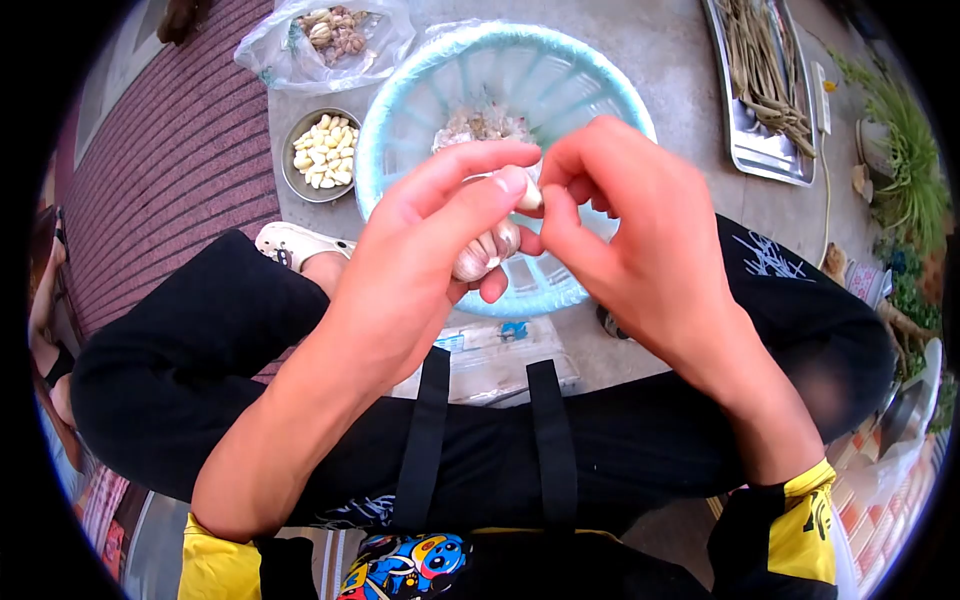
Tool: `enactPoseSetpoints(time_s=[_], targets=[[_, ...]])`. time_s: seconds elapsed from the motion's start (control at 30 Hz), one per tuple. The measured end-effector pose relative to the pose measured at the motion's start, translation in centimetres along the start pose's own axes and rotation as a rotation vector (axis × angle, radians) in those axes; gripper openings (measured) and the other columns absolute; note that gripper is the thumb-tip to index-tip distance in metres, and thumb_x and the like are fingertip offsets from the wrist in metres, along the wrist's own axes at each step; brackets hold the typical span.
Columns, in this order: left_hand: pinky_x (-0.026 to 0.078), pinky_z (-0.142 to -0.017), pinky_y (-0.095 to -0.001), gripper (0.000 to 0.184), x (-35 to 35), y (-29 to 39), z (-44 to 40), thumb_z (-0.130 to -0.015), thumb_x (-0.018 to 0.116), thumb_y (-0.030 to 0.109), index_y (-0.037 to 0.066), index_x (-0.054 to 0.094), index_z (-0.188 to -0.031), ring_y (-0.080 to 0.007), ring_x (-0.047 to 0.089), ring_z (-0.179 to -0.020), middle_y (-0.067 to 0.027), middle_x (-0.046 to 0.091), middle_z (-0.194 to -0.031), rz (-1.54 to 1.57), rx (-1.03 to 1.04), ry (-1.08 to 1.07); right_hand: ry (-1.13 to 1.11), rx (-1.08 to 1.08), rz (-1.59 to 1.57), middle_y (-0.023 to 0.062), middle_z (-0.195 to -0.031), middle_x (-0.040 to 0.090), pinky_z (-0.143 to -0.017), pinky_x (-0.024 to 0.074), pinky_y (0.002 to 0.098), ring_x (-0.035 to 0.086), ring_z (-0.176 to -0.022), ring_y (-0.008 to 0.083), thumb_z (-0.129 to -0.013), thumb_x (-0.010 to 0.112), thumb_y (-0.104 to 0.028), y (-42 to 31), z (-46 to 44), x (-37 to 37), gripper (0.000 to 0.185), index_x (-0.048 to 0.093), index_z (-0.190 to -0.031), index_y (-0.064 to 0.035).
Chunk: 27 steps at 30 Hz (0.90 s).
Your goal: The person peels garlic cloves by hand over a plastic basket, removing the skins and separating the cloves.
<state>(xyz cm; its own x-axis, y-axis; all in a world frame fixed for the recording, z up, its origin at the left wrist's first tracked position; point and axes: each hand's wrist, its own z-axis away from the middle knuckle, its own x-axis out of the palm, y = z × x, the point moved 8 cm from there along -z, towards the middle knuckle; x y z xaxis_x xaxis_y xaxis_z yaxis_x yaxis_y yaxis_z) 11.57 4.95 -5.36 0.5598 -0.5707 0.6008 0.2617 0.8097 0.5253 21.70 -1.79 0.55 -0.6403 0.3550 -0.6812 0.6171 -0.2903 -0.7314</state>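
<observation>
My left hand [425,235] is closed round several unpeeled garlic cloves [487,250] in purplish-white skin, held above the near part of a light blue plastic basket [385,125]. Between its thumb and my right hand [640,215] is a pale garlic clove [530,194], its skin partly off. The thumb and index finger of my right hand pinch at the right side of this clove; its other fingers are curled in. Papery garlic skins [485,125] lie in the basket behind my hands.
Left of the basket is a metal bowl of peeled cloves [325,152]. A plastic bag of garlic [335,38] lies behind it. A metal tray [770,165] with dried stalks stands at the back right. Potted plants [900,150] line the right edge. Another person's leg [45,290] shows far left.
</observation>
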Motion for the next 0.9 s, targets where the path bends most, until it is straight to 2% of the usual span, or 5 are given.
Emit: enactPoseSetpoints(time_s=[0.1,0.13,0.27,0.8,0.9], targets=[[0.042,-0.063,-0.0237,0.031,-0.1,-0.2,0.0,-0.093,0.06,0.014,0.0,0.055,-0.121,-0.0101,0.058,-0.086,-0.0044,0.063,-0.096,-0.028,-0.03,0.012,0.011,-0.076,0.048,0.0073,-0.076,0.058,-0.06,0.0462,0.0287,0.058,-0.064,0.0183,-0.077,0.064,0.001,-0.7,0.0,0.0,0.012,0.055,-0.085,-0.0017],[0.042,-0.063,-0.0228,0.032,0.0,-0.2,0.1,-0.093,0.059,0.016,0.002,0.055,-0.122,-0.009,0.057,-0.086,-0.0036,0.062,-0.098,-0.069,-0.031,0.037,0.032,0.009,-0.044,0.0148,-0.076,0.055,-0.064,0.0471,0.0406,0.057,-0.071,0.0336,-0.077,0.064,-0.005,-0.1,0.1,0.0,0.01,0.055,-0.081,-0.0007],[0.042,-0.067,-0.0226,0.033,-0.5,-0.3,-0.2,-0.092,0.06,0.016,0.004,0.056,-0.122,-0.0099,0.056,-0.09,-0.0036,0.063,-0.104,-0.085,-0.027,0.059,-0.117,0.346,-0.108,0.0146,-0.079,0.06,-0.066,0.0487,0.036,0.061,-0.075,0.0283,-0.079,0.065,-0.006,2.3,-0.2,-0.6,0.011,0.058,-0.084,0.0008],[0.049,-0.07,-0.0271,0.026,-0.4,0.4,0.4,-0.093,0.059,0.011,0.0,0.057,-0.117,-0.0138,0.062,-0.089,-0.0071,0.065,-0.101,-0.327,0.141,0.107,-0.073,0.057,-0.055,0.0154,-0.076,0.061,-0.064,0.0493,0.0394,0.062,-0.072,0.0338,-0.079,0.064,-0.007,0.1,0.0,0.3,0.008,0.063,-0.081,0.0005],[0.048,-0.069,-0.0261,0.025,-0.5,0.2,0.6,-0.094,0.058,0.012,-0.001,0.058,-0.116,-0.0127,0.06,-0.088,-0.007,0.064,-0.1,-0.227,0.095,0.144,-0.06,0.152,-0.179,0.015,-0.076,0.061,-0.064,0.0491,0.0402,0.061,-0.072,0.0344,-0.079,0.063,-0.007,0.5,0.0,0.3,0.008,0.061,-0.079,0.0008]])
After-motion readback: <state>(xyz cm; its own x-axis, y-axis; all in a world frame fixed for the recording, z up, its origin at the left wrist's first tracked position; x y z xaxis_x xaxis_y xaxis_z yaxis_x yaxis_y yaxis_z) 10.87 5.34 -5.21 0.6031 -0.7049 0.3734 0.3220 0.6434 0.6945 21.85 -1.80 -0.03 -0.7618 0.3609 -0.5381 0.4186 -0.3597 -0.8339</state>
